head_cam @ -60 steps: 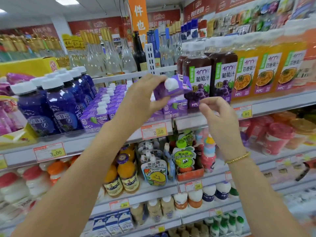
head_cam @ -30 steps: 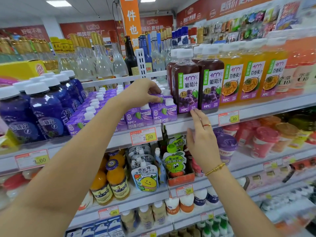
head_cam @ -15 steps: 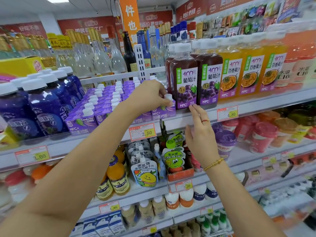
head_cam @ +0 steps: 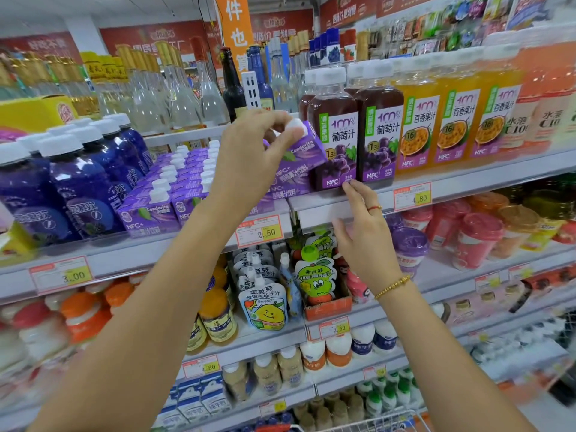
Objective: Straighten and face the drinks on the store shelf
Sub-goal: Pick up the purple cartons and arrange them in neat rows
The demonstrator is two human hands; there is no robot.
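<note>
Left fingers (head_cam: 276,121) around tilted purple carton (head_cam: 300,159) beside grape bottle (head_cam: 338,101)

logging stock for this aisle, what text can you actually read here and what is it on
"Condorito", "NFC+": purple carton in the left hand
"100%", "葡萄汁", "NFC": grape juice bottle
"百香果汁", "16": orange juice bottle
"3.00": left price tag
"2.50": middle price tag
"4.80": right price tag
"件也": orange banner
"金豆芽": drink pouch
Bottom price tag and red wall signs: too blurred to read.
</note>
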